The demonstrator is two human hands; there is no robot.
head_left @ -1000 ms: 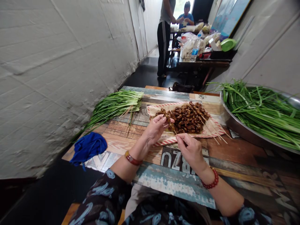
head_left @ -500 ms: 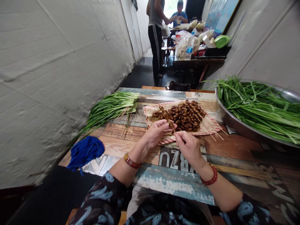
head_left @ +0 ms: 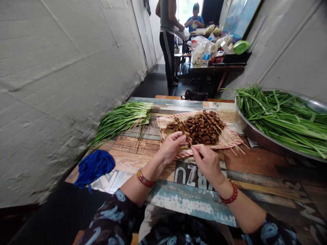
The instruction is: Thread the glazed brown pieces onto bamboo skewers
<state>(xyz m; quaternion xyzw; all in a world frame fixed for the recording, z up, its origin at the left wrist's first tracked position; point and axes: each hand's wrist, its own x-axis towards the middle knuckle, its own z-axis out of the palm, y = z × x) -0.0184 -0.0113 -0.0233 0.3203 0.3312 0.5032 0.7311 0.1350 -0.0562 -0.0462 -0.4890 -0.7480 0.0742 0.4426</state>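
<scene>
A heap of glossy brown pieces (head_left: 204, 127) lies on a cream sheet with a red-striped edge (head_left: 163, 123). In front of it, my left hand (head_left: 174, 144) has its fingers closed round a brown piece (head_left: 187, 136). A thin wooden skewer (head_left: 190, 142) meets that piece, and my right hand (head_left: 205, 158) pinches its lower end. Several skewers (head_left: 231, 141) stick out of the heap to the right. On the left, long green stalks (head_left: 120, 117) lie in a bundle, with skewers at their cut ends.
A metal bowl (head_left: 255, 131) of green leaves stands at the right. A blue cloth (head_left: 94, 166) lies at the table's (head_left: 127, 160) left edge. Farther back, two people are near another table holding bags, a water bottle (head_left: 206, 52) and a green container (head_left: 241, 47).
Both hands stay together, with little movement, at the skewer and the brown piece. In the background, the standing person has shifted slightly left, and a white bag now shows by that person's hand.
</scene>
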